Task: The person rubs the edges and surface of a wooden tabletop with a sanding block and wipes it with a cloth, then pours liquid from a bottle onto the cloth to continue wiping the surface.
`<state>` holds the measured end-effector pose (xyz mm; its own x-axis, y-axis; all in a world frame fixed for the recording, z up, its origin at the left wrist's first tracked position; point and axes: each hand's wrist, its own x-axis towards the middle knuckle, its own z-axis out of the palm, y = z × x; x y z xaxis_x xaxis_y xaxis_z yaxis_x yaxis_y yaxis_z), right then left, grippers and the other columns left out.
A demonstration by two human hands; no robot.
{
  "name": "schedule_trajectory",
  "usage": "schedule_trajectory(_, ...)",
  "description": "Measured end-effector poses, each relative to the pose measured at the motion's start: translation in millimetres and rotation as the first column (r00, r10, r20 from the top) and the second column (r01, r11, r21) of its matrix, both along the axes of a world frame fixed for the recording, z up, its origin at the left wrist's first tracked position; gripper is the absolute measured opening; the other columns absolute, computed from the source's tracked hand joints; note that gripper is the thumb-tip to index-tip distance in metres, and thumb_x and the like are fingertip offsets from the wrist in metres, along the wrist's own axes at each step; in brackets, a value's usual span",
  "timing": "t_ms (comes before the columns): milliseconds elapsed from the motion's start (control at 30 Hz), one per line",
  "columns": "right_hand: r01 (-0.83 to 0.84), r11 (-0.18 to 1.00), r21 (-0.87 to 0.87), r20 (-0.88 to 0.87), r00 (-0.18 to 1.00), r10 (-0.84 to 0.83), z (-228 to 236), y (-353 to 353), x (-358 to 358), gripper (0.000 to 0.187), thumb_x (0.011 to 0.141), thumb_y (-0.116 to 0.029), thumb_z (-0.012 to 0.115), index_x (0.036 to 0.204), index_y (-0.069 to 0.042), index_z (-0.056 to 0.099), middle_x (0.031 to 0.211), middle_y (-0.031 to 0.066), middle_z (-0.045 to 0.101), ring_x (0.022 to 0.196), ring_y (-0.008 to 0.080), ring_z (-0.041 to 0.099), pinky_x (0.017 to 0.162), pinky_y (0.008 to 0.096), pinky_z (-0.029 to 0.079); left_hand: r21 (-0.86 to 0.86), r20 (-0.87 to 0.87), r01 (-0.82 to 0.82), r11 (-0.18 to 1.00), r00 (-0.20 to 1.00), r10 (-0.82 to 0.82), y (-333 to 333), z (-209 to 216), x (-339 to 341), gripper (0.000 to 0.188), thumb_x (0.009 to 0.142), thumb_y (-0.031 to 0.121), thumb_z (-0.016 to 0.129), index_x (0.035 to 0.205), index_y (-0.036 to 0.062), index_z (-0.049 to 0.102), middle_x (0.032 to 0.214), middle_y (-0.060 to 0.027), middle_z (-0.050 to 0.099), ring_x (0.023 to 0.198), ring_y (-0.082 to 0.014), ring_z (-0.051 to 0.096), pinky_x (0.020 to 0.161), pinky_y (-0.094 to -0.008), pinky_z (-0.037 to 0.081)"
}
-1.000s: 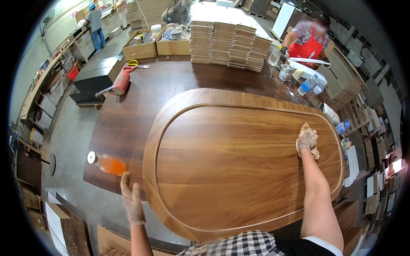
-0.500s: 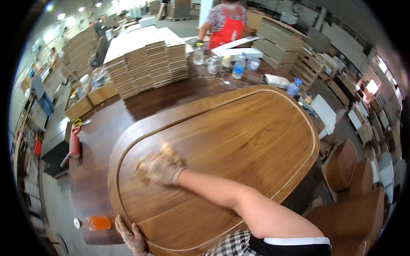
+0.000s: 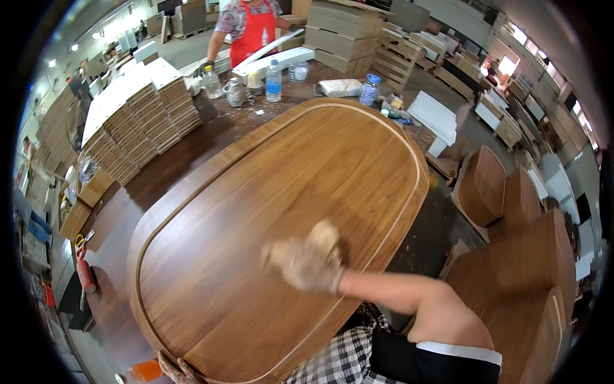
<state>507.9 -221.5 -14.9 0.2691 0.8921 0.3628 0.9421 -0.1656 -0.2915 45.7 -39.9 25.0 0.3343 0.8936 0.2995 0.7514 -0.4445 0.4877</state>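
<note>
A large wooden panel [image 3: 256, 211] with rounded corners and a pale inlaid line near its rim lies flat before me. My right hand [image 3: 309, 267], in a pale glove and smeared by motion, presses a crumpled tan cloth [image 3: 325, 238] onto the panel's near right part, its fingers closed round it. At the near left edge of the panel rests my left hand [image 3: 179, 371], in a stained, patterned glove. Its fingers are stretched out and apart against the edge, and the lower frame edge cuts it off.
An orange bottle [image 3: 146, 371] lies beside my left hand. A red-handled tool [image 3: 85, 274] and yellow-handled scissors [image 3: 82, 240] sit at the left. Stacked boards [image 3: 137, 115] and several bottles [image 3: 273, 83] stand at the back. Across the table works a person in a red apron [image 3: 254, 32].
My right hand has swept the cloth from the panel's left part toward its near right. The whole view has turned, shifting the table leftward. My left hand stays at the panel's edge.
</note>
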Motion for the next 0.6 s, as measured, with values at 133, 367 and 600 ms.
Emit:
schedule_trajectory(133, -0.015, 0.981, 0.194, -0.554, 0.824, 0.122, 52, -88, -40, 0.038, 0.078, -0.007, 0.061, 0.116, -0.007, 0.067, 0.123, 0.0083, 0.064, 0.11, 0.0254, 0.059, 0.092, 0.0422, 0.048, 0.001, 0.0, 0.055, 0.998, 0.998, -0.055, 7, -7, 5, 0.063, 0.101, 0.039, 0.056, 0.147, -0.0036, 0.045, 0.148, -0.0291, 0.044, 0.137, -0.0441, 0.041, 0.117, -0.0506, 0.031)
schedule_trajectory(367, 0.54, 0.842, -0.023, -0.093, 0.837, -0.539, 20, -208, 173, 0.043, 0.085, -0.027, 0.06, 0.125, -0.012, 0.062, 0.128, 0.0045, 0.062, 0.111, 0.0224, 0.06, 0.095, 0.0396, 0.049, 0.086, -0.227, 0.017, 0.996, 0.974, 0.002, 35, -24, -3, 0.061, 0.099, 0.034, 0.058, 0.148, -0.0002, 0.045, 0.151, -0.026, 0.042, 0.139, -0.0425, 0.04, 0.117, -0.0492, 0.032)
schedule_trajectory(600, 0.27, 0.956, 0.118, -0.184, 0.952, -0.246, 66, -193, 63, 0.022, 0.08, -0.015, 0.063, 0.101, -0.009, 0.07, 0.095, 0.0083, 0.066, 0.089, 0.0253, 0.063, 0.08, 0.0407, 0.052, 0.17, -0.067, 0.188, 0.967, 0.982, -0.178, 12, 19, 93, 0.05, 0.1, 0.03, 0.06, 0.144, 0.0063, 0.052, 0.154, -0.021, 0.041, 0.139, -0.0393, 0.044, 0.114, -0.0462, 0.037)
